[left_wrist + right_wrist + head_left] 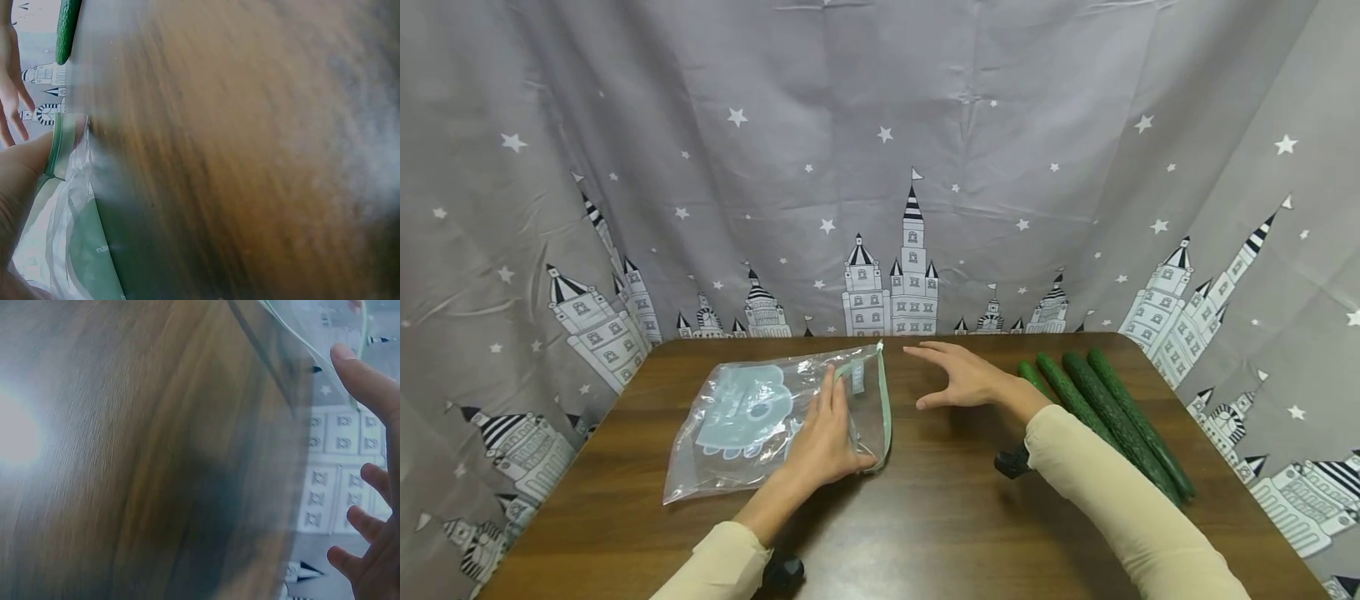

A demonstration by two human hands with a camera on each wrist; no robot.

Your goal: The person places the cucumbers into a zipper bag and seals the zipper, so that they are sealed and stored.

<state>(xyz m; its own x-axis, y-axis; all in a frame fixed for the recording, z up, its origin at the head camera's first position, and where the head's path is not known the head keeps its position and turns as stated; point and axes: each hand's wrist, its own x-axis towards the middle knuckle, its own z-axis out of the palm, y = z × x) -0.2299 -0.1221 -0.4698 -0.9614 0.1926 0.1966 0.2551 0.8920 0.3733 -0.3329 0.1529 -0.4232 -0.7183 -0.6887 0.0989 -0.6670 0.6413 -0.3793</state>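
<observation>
A clear zip bag (741, 412) with a pale blue cartoon print and a green-edged mouth lies on the left half of the table. My left hand (823, 437) holds it near the mouth, thumb at the near edge and fingers at the far edge. In the left wrist view the green rim (56, 147) crosses the thumb, and the mouth gapes in the head view. My right hand (962, 375) hovers right of the mouth, fingers spread, holding nothing. In the right wrist view its thumb (365, 381) appears close to the bag's edge; contact is unclear.
Several long green cucumbers (1120, 417) lie side by side on the right of the brown wooden table (925, 533), beyond my right forearm. A grey curtain (865, 167) with castles and stars hangs behind the table. Dark wrist straps (784, 571) show below the sleeves.
</observation>
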